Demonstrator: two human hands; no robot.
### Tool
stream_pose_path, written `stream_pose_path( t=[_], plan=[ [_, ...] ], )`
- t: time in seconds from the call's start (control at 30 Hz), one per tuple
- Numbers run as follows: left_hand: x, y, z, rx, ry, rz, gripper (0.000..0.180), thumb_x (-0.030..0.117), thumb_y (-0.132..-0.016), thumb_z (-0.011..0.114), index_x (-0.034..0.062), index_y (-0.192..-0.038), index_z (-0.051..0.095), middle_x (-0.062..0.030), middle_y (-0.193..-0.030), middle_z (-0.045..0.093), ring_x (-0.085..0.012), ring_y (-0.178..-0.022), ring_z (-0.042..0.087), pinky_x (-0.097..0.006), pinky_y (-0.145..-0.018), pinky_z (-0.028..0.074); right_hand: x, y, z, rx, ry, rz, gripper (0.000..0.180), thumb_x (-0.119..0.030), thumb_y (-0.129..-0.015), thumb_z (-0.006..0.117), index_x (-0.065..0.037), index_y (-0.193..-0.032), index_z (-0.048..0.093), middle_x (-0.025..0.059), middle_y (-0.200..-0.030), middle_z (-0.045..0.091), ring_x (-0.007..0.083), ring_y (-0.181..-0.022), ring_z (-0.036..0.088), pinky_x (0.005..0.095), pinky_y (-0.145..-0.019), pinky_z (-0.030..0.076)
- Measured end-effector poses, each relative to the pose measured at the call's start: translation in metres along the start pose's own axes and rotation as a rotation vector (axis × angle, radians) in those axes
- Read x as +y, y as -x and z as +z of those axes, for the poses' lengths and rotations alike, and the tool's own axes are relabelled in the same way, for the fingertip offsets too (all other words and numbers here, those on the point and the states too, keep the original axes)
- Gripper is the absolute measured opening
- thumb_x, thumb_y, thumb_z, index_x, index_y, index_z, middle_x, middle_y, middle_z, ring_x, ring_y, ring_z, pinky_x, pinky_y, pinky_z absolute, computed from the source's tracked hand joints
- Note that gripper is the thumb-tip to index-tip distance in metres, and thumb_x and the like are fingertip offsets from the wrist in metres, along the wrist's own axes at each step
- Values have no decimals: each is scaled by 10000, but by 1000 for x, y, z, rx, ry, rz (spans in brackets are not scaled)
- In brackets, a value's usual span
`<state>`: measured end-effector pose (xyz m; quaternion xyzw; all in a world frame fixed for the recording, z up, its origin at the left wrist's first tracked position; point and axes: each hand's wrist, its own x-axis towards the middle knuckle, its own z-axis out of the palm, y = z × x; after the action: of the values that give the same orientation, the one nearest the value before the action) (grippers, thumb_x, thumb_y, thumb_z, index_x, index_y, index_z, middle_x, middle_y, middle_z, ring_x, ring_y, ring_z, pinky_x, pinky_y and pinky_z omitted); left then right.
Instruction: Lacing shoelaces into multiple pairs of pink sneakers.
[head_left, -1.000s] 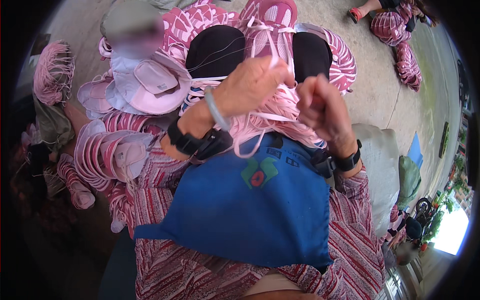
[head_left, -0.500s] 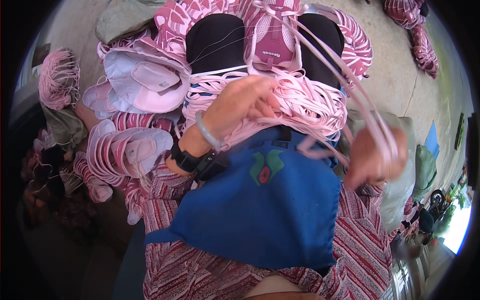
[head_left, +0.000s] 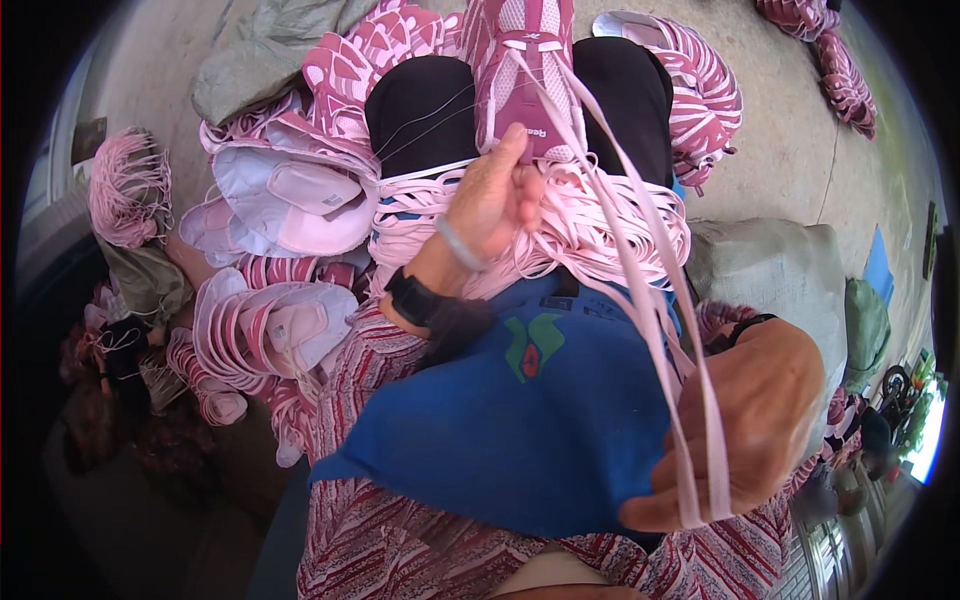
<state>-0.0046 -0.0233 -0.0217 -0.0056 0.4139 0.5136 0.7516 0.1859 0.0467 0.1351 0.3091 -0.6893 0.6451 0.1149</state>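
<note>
A pink and white shoe upper (head_left: 512, 95) lies between my knees, toward the far edge. Two strands of pale pink shoelace (head_left: 640, 260) run from its eyelets down to my right hand (head_left: 752, 420), whose fingers close around them at the lower right. My left hand (head_left: 492, 205) hovers over a pile of loose pink laces (head_left: 615, 215) in my lap, just below the upper. Its thumb points up and its fingers curl loosely, apart from the thumb, with nothing visible in them. A blue cloth (head_left: 500, 400) with a green and red motif covers my lap.
Stacked pink and white shoe uppers (head_left: 290, 190) lie at my left, and another row (head_left: 695, 90) is beyond my right knee. A bundle of laces (head_left: 130, 185) hangs at the far left. Grey-green sacks (head_left: 770, 275) stand on the right, on a concrete floor (head_left: 790, 170).
My right hand has pulled the laces down and toward me, drawing them longer and straighter. My left hand has shifted slightly left, its thumb now raised off the lace pile.
</note>
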Motion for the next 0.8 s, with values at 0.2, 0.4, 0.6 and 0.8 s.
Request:
stream_pose_path(
  t=[0.2,0.4,0.6,0.8],
  plan=[
    [43,37,-6,102,-555,212,454,404,-1010,308,14,-917,522,-62,-575,557,-96,-462,531,-206,-441,454,6,-16,10,-47,377,175,332,-86,-799,598,115,-1062,591,27,-584,515,127,-370,487,281,-271,313],
    [52,21,34,-46,-680,310,528,261,-935,553,-72,-1283,335,-121,-777,626,-161,-592,630,-252,-558,543,40,-48,37,11,179,229,176,-178,-823,511,-8,-784,534,122,-717,549,306,-676,554,370,-541,408],
    [59,27,19,-16,-764,336,450,164,-915,543,-76,-1262,390,-75,-686,593,-99,-537,565,-216,-495,471,38,-38,30,-92,110,340,240,-131,-789,588,59,-903,497,136,-589,515,335,-513,569,414,-414,417],
    [57,41,8,42,-1017,348,274,150,-946,495,-55,-1100,591,6,-651,553,-45,-556,492,-205,-496,403,27,5,16,37,302,570,329,-262,-887,586,36,-1024,563,167,-874,609,278,-747,626,344,-615,497]
  ],
)
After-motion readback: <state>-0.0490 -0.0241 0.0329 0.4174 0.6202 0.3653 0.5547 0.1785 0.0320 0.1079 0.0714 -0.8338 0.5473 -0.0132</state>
